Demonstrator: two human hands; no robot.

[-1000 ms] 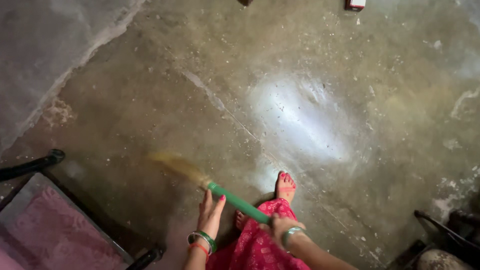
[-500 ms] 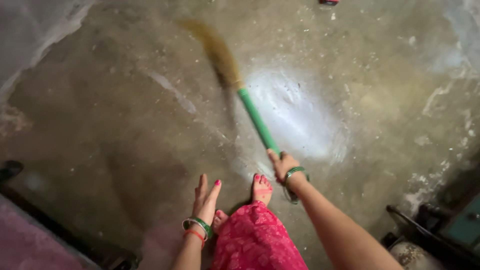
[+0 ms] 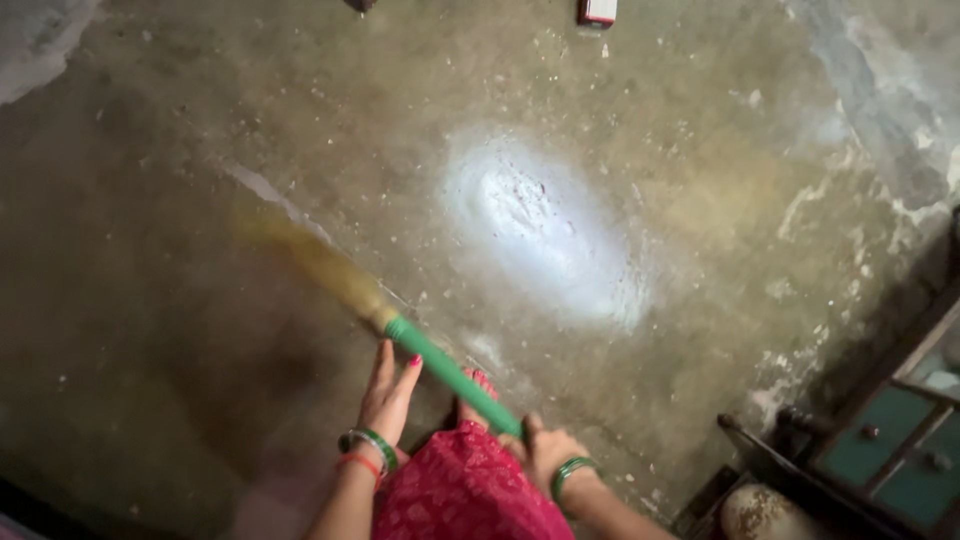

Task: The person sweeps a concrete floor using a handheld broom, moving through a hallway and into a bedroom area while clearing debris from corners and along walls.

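The right hand (image 3: 548, 452) is wrapped around the lower end of a broom's green handle (image 3: 452, 374), fingers closed on it, with a green bangle at the wrist. The handle runs up and to the left from that grip, low over the floor, to blurred straw-coloured bristles (image 3: 318, 266) that lie against the concrete floor (image 3: 200, 200). The left hand (image 3: 387, 398) hangs flat and spread just beside the handle, fingers straight, holding nothing; green and red bangles (image 3: 365, 448) circle its wrist. Below both hands is pink patterned cloth (image 3: 465, 495), with toes showing at its top edge under the handle. A bright patch of light (image 3: 540, 230) lies on the floor beyond. At the top edge sits a small red-and-white box (image 3: 597, 11). A teal cabinet (image 3: 900, 450) stands at the lower right.
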